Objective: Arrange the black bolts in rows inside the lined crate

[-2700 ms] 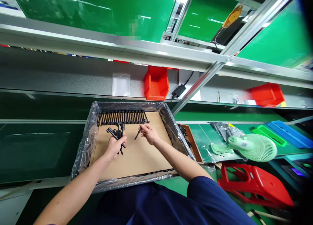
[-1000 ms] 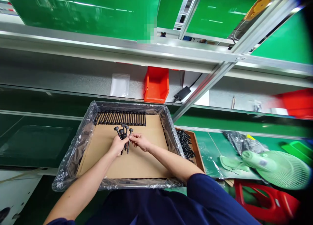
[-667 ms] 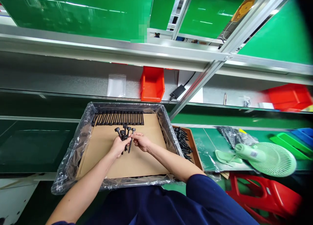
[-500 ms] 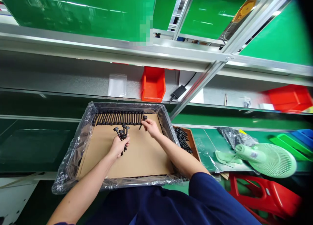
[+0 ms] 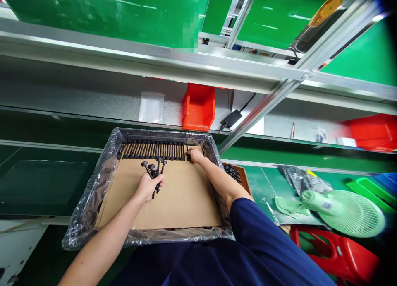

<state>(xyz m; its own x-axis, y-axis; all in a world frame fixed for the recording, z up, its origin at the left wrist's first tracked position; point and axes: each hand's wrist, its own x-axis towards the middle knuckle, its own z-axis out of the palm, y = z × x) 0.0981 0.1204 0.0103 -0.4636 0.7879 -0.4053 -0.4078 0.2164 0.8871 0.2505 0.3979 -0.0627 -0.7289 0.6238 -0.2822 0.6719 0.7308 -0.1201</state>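
Note:
My left hand (image 5: 147,187) is closed around a bunch of black bolt-like parts (image 5: 152,168) with round, knobbed heads, pointing up and away from me. It hovers over a brown cardboard sheet (image 5: 180,199) inside a tray (image 5: 88,199) lined with clear plastic. Along the tray's far side, similar parts lie side by side in a long row (image 5: 151,150). At that row's right end, my right hand (image 5: 196,156) pinches one more black bolt-like part (image 5: 187,148) against the cardboard; the fingers partly cover it.
A brown box (image 5: 245,178) of loose black parts stands right of the tray. Behind, the shelf bears a red bin (image 5: 199,108), a clear bag (image 5: 151,107) and a black adapter (image 5: 231,118). A green fan (image 5: 350,211) and red stool (image 5: 344,248) are at right.
My right hand has moved slightly right and lowered its part from a tilted position to the row's end. My left hand still holds its bunch. The view has shifted slightly.

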